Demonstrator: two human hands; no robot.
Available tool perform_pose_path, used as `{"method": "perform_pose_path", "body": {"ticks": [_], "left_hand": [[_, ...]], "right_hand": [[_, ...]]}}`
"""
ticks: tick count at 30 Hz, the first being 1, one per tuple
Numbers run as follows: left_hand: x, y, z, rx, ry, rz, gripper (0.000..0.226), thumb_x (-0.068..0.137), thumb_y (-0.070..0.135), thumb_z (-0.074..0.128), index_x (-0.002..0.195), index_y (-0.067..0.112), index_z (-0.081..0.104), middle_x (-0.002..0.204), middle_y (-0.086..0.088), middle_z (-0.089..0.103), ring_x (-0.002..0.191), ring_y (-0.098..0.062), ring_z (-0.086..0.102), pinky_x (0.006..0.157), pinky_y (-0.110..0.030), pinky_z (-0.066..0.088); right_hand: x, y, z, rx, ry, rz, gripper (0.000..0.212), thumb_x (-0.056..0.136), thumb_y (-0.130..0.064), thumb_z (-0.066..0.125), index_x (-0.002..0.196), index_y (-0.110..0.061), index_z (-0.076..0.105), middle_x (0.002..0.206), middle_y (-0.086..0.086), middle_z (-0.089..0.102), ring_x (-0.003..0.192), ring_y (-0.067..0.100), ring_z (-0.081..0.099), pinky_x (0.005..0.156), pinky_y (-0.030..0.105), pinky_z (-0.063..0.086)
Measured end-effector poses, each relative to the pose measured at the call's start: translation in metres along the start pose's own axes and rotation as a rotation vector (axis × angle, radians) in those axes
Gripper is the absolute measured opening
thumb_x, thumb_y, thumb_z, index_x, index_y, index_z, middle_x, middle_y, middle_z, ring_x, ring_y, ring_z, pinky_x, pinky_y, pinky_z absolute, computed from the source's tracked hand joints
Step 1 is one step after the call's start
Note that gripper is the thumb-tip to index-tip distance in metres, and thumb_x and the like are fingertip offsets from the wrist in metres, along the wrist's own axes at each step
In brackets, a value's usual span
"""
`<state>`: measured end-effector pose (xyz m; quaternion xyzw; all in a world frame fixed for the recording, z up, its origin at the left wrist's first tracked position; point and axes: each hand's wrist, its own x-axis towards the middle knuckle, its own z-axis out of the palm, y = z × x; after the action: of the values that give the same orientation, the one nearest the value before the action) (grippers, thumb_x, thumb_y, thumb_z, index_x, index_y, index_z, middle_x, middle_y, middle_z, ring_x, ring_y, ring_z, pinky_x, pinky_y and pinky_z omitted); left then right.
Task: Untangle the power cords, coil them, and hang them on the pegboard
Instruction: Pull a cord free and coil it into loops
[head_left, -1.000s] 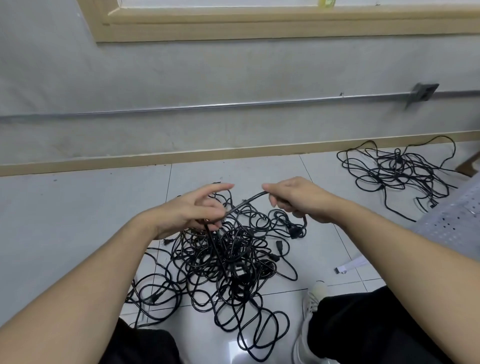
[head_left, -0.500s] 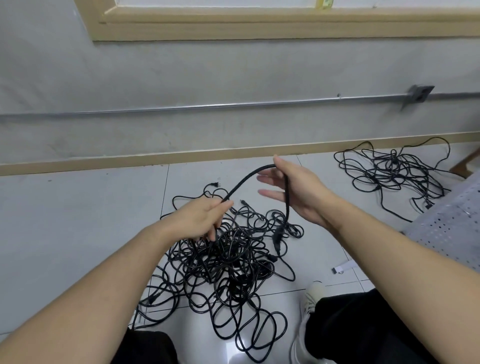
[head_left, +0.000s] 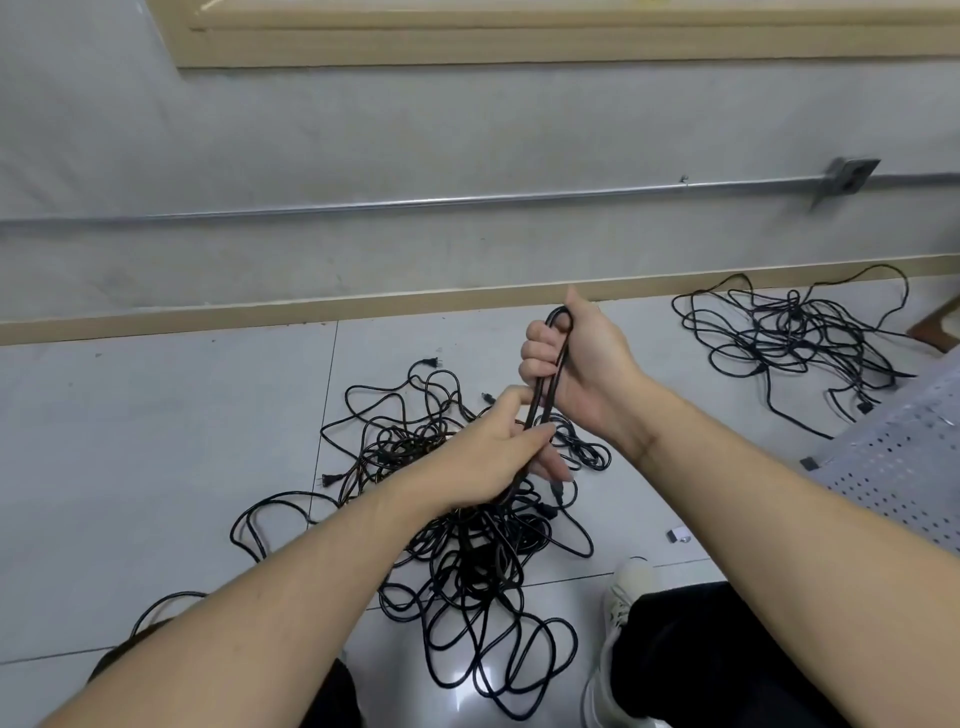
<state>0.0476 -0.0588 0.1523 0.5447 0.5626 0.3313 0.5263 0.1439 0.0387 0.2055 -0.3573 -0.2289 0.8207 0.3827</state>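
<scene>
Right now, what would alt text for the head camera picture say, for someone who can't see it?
Two bare hands hold a folded loop of black cord above a tangled pile of cords on a tiled floor: the right hand grips the loop's top, the left hand its lower part. A second tangle lies farther right, near the wall.

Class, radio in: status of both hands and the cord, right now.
Right hand grips folded cord loop. Left hand holds the same cord lower down. Rest trails into the tangled pile. Nothing hung yet.

Glossy tile floor; matt black rubbery cords; perforated metal pegboard.
</scene>
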Motion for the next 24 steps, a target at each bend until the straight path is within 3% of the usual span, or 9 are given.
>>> {"method": "perform_pose_path", "body": {"ticks": [4, 9, 11, 13, 15, 17, 18, 21, 24], "left_hand": [[0.0, 0.006, -0.005, -0.045, -0.018, -0.039, 0.027, 0.111, 0.025, 0.04, 0.125, 0.006, 0.052, 0.071, -0.007, 0.064, 0.067, -0.024, 0.066, 0.067, -0.032, 0.056], [0.002, 0.004, -0.02, -0.079, -0.085, -0.032, 0.036, 0.108, 0.017, 0.048, 0.144, 0.025, 0.05, 0.088, -0.007, 0.071, 0.048, -0.013, 0.052, 0.046, -0.023, 0.046], [0.003, 0.003, -0.024, -0.165, -0.074, -0.049, 0.043, 0.107, 0.014, 0.051, 0.147, 0.028, 0.047, 0.095, -0.008, 0.072, 0.048, -0.012, 0.049, 0.042, -0.021, 0.042], [0.004, 0.001, -0.027, -0.208, -0.02, -0.056, 0.045, 0.107, 0.015, 0.051, 0.148, 0.033, 0.047, 0.094, -0.008, 0.072, 0.045, -0.011, 0.048, 0.038, -0.02, 0.038], [0.007, 0.0, -0.029, -0.258, 0.049, -0.046, 0.045, 0.107, 0.018, 0.051, 0.144, 0.044, 0.047, 0.093, -0.007, 0.072, 0.046, -0.01, 0.048, 0.038, -0.02, 0.036], [0.012, 0.001, -0.032, -0.361, 0.128, -0.022, 0.045, 0.107, 0.021, 0.052, 0.138, 0.053, 0.052, 0.09, -0.005, 0.071, 0.05, -0.011, 0.049, 0.04, -0.021, 0.038], [0.013, 0.002, -0.033, -0.44, 0.174, -0.008, 0.044, 0.106, 0.022, 0.054, 0.137, 0.054, 0.054, 0.086, -0.003, 0.069, 0.052, -0.011, 0.049, 0.041, -0.021, 0.039], [0.018, 0.007, -0.037, -0.705, 0.309, 0.042, 0.036, 0.106, 0.02, 0.052, 0.13, 0.045, 0.062, 0.071, 0.001, 0.055, 0.054, -0.012, 0.05, 0.044, -0.023, 0.045], [0.022, 0.01, -0.049, -0.926, 0.407, 0.092, 0.024, 0.108, 0.018, 0.048, 0.118, 0.032, 0.064, 0.068, 0.002, 0.047, 0.055, -0.011, 0.054, 0.052, -0.03, 0.059]], "right_hand": [[0.011, -0.004, -0.008, -0.015, -0.032, -0.014, 0.04, 0.108, -0.047, 0.041, 0.081, -0.016, 0.039, 0.053, -0.004, 0.026, 0.042, 0.009, 0.02, 0.04, 0.019, 0.017], [0.027, -0.004, -0.017, -0.029, -0.019, -0.058, 0.038, 0.108, -0.046, 0.04, 0.08, -0.02, 0.039, 0.052, -0.006, 0.02, 0.039, 0.007, 0.015, 0.034, 0.019, 0.015], [0.034, -0.003, -0.018, 0.004, -0.006, -0.068, 0.04, 0.109, -0.046, 0.036, 0.078, -0.02, 0.039, 0.051, -0.005, 0.025, 0.038, 0.008, 0.022, 0.035, 0.019, 0.022], [0.039, -0.001, -0.02, -0.032, 0.004, -0.095, 0.044, 0.108, -0.051, 0.032, 0.083, -0.017, 0.044, 0.054, 0.001, 0.045, 0.046, 0.015, 0.043, 0.046, 0.024, 0.041], [0.041, 0.003, -0.025, -0.176, -0.003, -0.092, 0.056, 0.106, -0.06, 0.024, 0.099, -0.013, 0.053, 0.076, 0.012, 0.069, 0.07, 0.025, 0.065, 0.065, 0.034, 0.054], [0.044, 0.011, -0.031, -0.334, -0.06, -0.032, 0.069, 0.105, -0.063, 0.017, 0.119, -0.008, 0.055, 0.094, 0.016, 0.074, 0.086, 0.029, 0.068, 0.077, 0.039, 0.056], [0.045, 0.017, -0.032, -0.419, -0.099, 0.002, 0.07, 0.105, -0.062, 0.015, 0.123, -0.007, 0.056, 0.091, 0.015, 0.074, 0.088, 0.03, 0.067, 0.083, 0.041, 0.054], [0.047, 0.038, -0.039, -0.714, -0.232, 0.089, 0.058, 0.107, -0.053, 0.018, 0.105, -0.012, 0.059, 0.075, 0.006, 0.067, 0.076, 0.023, 0.062, 0.088, 0.044, 0.044], [0.038, 0.055, -0.047, -0.978, -0.498, 0.207, 0.048, 0.099, -0.046, 0.026, 0.103, -0.016, 0.062, 0.098, 0.012, 0.074, 0.095, 0.024, 0.064, 0.089, 0.041, 0.04]]}}
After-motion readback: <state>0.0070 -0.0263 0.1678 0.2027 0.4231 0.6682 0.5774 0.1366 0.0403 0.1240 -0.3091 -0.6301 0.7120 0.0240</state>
